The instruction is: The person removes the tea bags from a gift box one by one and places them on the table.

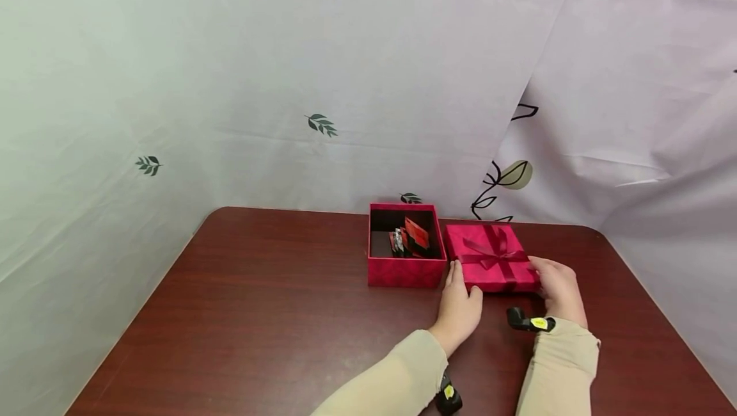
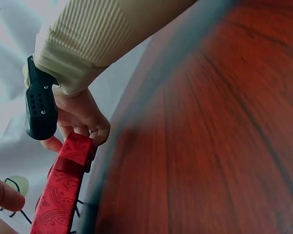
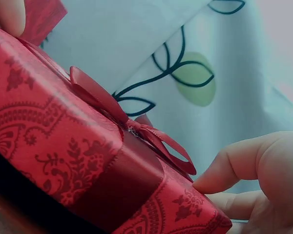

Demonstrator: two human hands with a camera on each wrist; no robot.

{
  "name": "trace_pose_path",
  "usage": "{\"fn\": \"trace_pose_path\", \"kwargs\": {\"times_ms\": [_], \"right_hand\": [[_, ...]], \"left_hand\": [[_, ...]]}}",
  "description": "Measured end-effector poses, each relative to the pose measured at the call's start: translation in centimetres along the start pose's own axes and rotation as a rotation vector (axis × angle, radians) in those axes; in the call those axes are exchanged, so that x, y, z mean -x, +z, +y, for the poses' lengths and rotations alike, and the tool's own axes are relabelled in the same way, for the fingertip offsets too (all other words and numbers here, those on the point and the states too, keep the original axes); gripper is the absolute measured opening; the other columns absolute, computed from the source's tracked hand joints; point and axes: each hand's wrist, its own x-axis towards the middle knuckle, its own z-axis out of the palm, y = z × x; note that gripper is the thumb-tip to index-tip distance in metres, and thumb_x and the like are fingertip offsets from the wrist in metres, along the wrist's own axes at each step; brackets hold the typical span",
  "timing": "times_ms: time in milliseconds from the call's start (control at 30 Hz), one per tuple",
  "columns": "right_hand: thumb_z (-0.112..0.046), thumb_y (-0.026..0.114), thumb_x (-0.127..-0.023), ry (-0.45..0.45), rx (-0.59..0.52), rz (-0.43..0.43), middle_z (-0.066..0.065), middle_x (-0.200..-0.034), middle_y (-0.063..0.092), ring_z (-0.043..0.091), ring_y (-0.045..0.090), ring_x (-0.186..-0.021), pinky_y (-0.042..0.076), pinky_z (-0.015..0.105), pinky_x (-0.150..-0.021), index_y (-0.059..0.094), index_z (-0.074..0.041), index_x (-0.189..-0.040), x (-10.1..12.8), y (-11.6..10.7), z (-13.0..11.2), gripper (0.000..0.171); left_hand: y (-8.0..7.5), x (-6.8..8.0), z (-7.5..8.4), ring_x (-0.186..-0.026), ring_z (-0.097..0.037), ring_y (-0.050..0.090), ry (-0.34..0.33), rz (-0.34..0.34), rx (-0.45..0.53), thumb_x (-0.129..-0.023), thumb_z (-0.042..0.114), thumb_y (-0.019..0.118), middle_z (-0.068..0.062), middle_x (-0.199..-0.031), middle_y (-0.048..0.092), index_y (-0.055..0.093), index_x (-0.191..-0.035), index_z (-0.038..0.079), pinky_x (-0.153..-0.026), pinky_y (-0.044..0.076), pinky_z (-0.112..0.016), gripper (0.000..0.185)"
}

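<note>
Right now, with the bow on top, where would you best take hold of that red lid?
By its two opposite side edges, coming in from the near side, as the left hand and right hand do now. The lid lies flat beside the open box; its straight low sides offer a firm grip, sparing the bow.

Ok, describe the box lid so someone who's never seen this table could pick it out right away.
On the dark brown table, near the far edge, sits an open red box. Just right of it lies the lid, with the left hand and right hand at its near corners. Unlike the open box, it is flat, closed on top and tied with a red ribbon bow.
</note>
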Motion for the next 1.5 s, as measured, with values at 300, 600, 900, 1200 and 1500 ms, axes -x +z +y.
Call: {"fn": "trace_pose_path", "kwargs": {"times_ms": [300,600,900,1200,1500], "right_hand": [[-0.023,0.057,-0.100,-0.035,0.029,0.047,-0.013,-0.087,0.062,0.003,0.054,-0.081,0.050,0.018,-0.068,0.055,0.007,-0.140,-0.7,0.9,0.8,0.050],[-0.017,0.049,-0.102,-0.065,0.060,0.105,0.024,-0.152,0.042,0.030,0.037,-0.135,0.039,0.027,-0.095,0.048,0.006,-0.146,-1.1,1.4,1.0,0.049],[-0.013,0.048,-0.099,-0.088,0.074,0.153,0.026,-0.155,0.038,0.035,0.031,-0.143,0.032,0.046,-0.114,0.049,0.007,-0.145,-1.0,1.8,0.6,0.050],[-0.021,0.043,-0.103,-0.158,0.124,0.169,0.024,-0.154,0.041,0.035,0.036,-0.142,0.034,0.049,-0.114,0.049,0.004,-0.146,0.0,2.3,-1.2,0.050],[-0.021,0.035,-0.108,-0.371,0.374,0.076,0.032,-0.150,0.041,0.044,0.038,-0.139,0.031,0.056,-0.114,0.046,0.003,-0.147,0.9,4.7,-2.8,0.048]], "left_hand": [[0.0,-1.0,-1.2,-0.152,-0.031,0.022,-0.035,-0.076,-0.010,-0.100,0.014,0.056,-0.015,-0.166,0.022,0.026,-0.159,0.000,-0.118,0.031,-0.046,0.067],[0.1,-2.1,-1.7,-0.153,-0.026,0.019,-0.036,-0.118,-0.004,-0.101,0.017,0.056,-0.010,-0.167,0.023,0.027,-0.160,0.003,-0.120,0.027,-0.044,0.067],[-0.3,-2.2,-1.9,-0.153,-0.023,0.021,-0.012,-0.179,-0.010,-0.102,0.020,0.055,-0.009,-0.167,0.021,0.025,-0.160,0.006,-0.120,0.027,-0.043,0.067],[-1.8,-1.2,-1.3,-0.146,-0.023,0.036,0.147,-0.205,-0.111,-0.103,0.015,0.054,-0.010,-0.159,0.039,0.041,-0.154,0.005,-0.117,0.033,-0.037,0.054],[-5.1,0.7,-0.1,-0.125,-0.009,0.056,0.368,-0.242,-0.202,-0.102,0.009,0.053,-0.003,-0.135,0.062,0.065,-0.134,0.008,-0.103,0.046,-0.024,0.034]]}}
